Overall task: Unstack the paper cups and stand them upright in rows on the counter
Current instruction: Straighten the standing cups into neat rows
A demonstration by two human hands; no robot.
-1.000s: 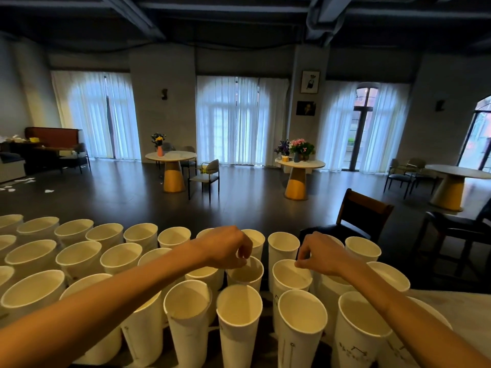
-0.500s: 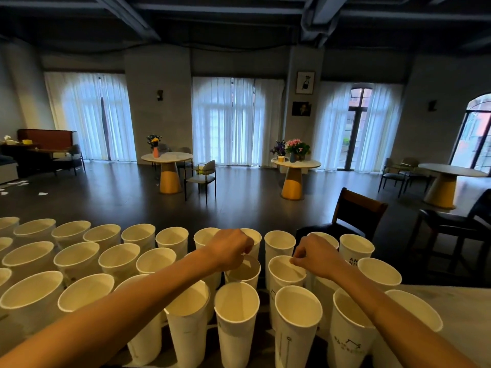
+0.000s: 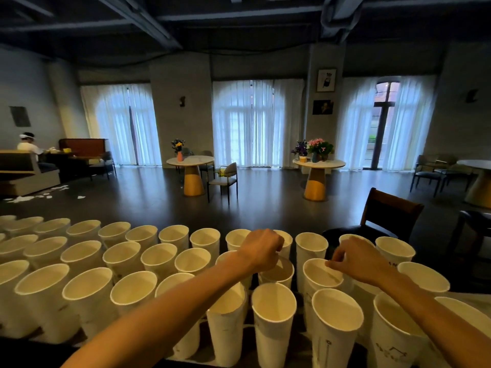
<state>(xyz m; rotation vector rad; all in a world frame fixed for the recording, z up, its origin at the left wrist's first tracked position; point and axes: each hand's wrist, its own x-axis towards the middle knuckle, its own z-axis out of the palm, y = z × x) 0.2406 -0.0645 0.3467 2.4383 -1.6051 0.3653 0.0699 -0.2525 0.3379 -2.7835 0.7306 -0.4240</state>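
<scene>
Several white paper cups [image 3: 135, 290] stand upright in rows across the counter [image 3: 475, 297]. My left hand [image 3: 261, 249] reaches over the middle rows, its fingers curled down onto the rim of one paper cup [image 3: 279, 273] in the second row. My right hand [image 3: 357, 258] is beside it, fingertips pinching the far rim of a neighbouring cup [image 3: 318, 274]. Both forearms cross above the nearest row of taller cups [image 3: 273, 314]. The bases of the two held cups are hidden by the cups in front.
A dark wooden chair [image 3: 385, 216] stands just beyond the counter at the right. Farther off are round tables [image 3: 190, 162] with flower vases, more chairs, and a person seated at the far left [image 3: 28, 147]. Curtained windows line the back wall.
The view has swung left and widened, bringing more cup rows and the seated person into sight. Both hands stay on the same two cups, barely shifted.
</scene>
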